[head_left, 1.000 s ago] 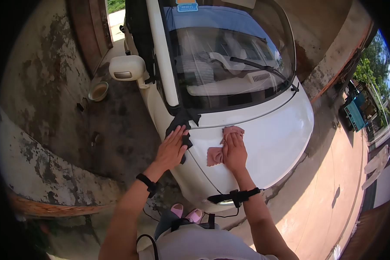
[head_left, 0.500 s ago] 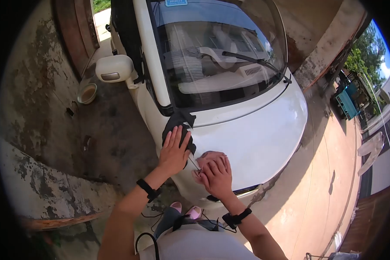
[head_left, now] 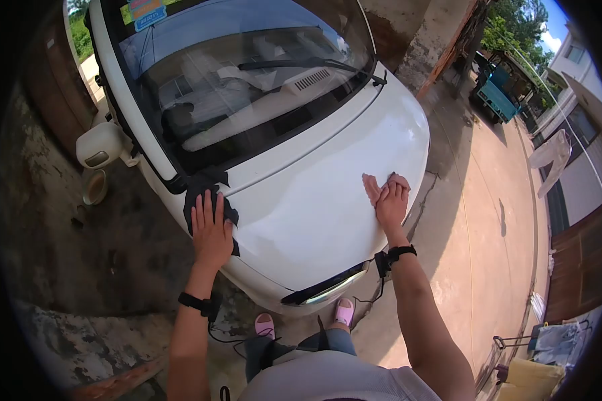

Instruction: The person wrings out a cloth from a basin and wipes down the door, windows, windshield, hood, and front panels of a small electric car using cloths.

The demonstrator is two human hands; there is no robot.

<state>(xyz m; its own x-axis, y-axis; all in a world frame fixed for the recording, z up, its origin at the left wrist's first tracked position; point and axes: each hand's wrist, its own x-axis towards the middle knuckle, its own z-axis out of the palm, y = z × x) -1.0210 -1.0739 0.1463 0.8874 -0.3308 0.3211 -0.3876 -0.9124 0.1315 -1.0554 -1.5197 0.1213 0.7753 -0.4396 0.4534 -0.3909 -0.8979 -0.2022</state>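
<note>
The white hood (head_left: 308, 214) of a small car fills the middle of the view. At its near left corner, below the windshield pillar, lies a ragged black sheet (head_left: 204, 182) that looks like cloth or film. My left hand (head_left: 212, 235) rests flat on this sheet with its fingers spread. Toward the right side of the hood, my right hand (head_left: 391, 208) presses on a crumpled pink cloth (head_left: 369, 187) with bent fingers. Parts of the cloth stick out beside and beyond the fingers.
The car's side mirror (head_left: 99, 146) juts out on the left, with a bowl (head_left: 95, 187) on the ground below. A peeling wall (head_left: 80, 347) stands near left. A teal cart (head_left: 495, 93) is parked far right. Clothes (head_left: 532, 381) hang on a rack at lower right.
My right hand has slid the pink cloth from the hood's left side across to its right side. My left hand stays on the black sheet. The view has shifted right.
</note>
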